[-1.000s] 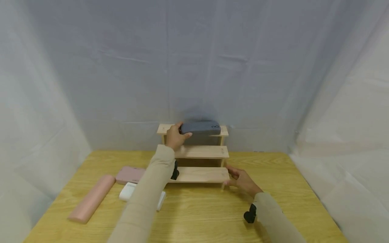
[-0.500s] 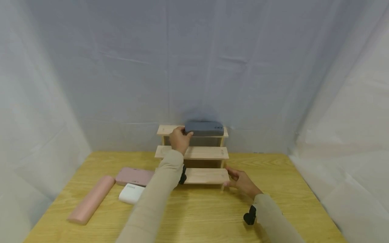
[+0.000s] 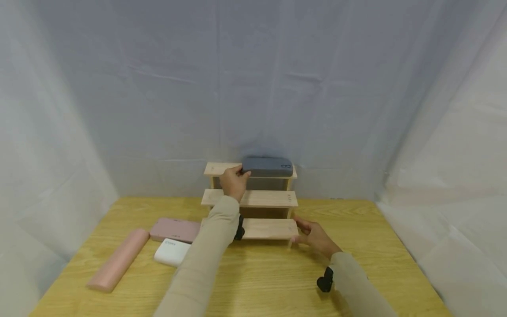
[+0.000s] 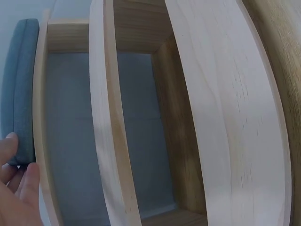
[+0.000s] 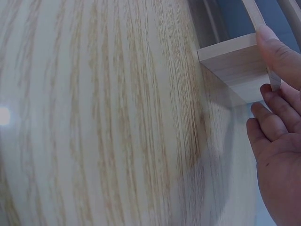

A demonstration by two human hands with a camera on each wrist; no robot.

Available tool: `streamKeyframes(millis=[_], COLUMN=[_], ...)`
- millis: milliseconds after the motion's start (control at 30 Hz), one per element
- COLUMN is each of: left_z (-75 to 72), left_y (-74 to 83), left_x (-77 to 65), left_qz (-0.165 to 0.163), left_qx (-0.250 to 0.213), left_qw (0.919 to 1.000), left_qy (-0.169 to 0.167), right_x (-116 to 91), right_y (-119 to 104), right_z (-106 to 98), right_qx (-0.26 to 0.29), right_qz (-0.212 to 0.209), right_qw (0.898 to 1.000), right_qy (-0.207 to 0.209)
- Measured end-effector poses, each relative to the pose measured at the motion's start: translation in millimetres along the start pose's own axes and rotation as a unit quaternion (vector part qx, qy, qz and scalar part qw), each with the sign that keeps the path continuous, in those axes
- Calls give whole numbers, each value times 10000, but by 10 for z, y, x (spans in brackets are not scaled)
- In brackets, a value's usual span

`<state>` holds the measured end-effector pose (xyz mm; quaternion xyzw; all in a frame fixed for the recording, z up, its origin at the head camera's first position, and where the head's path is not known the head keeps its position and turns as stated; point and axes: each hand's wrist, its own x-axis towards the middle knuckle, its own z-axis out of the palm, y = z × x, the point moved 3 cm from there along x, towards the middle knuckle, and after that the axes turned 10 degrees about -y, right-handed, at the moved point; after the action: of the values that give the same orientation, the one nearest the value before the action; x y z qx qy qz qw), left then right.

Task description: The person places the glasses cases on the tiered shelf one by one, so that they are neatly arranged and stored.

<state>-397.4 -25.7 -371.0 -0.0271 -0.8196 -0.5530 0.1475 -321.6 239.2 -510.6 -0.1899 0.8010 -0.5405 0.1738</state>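
A dark blue-grey glasses case (image 3: pixel 268 166) with a small glasses print lies on the right part of the top board of a three-tier wooden display shelf (image 3: pixel 265 199). My left hand (image 3: pixel 234 182) pinches the case's left end; in the left wrist view its thumb and fingers (image 4: pixel 31 181) are at that end. At the lowest tier's right end, my right hand (image 3: pixel 316 237) grips the board. The right wrist view has the thumb (image 5: pixel 277 52) on the board's edge and curled fingers below.
Left of the shelf on the wooden table (image 3: pixel 277 281) lie a pink cylindrical case (image 3: pixel 120 260), a flat mauve case (image 3: pixel 174 230) and a white box-like item (image 3: pixel 172 252), partly hidden by the left sleeve (image 3: pixel 202 259). A grey sheet (image 3: pixel 253 88) hangs behind.
The glasses case has moved slightly right and come down onto the top board, with my left hand following it. My right hand has kept its place on the shelf.
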Motion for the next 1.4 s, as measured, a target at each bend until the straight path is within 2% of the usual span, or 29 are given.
streamKeyframes(millis=[133,400,633,833,1100,1233,1400], left_z=[1,25,92,130,146,154,157], left_y=[-13,24,24,35,123,135,123], left_x=[5,14,19,-2,-38,-42,-25], left_qz=[-82,-51,137,67,-118,-260,-363], left_qx=[65,710,1168,1370,1548,1798,2072], left_qw=[9999,9973,9931,9905,9877,9831,9775], left_qy=[-15,-187,-5,83,-157,-233,-130], right_x=[-1,5,5,4,8,17,25], right_y=[-1,1,6,6,-3,0,5], right_z=[0,8,2,-7,-11,4,7], right_qx=[-10,103,-5,63,73,68,33], right_qz=[-38,1,35,-76,-64,13,111], right_qw=[10000,9999,10000,9999,10000,10000,9999], right_qy=[-12,2,-15,-70,-4,48,44])
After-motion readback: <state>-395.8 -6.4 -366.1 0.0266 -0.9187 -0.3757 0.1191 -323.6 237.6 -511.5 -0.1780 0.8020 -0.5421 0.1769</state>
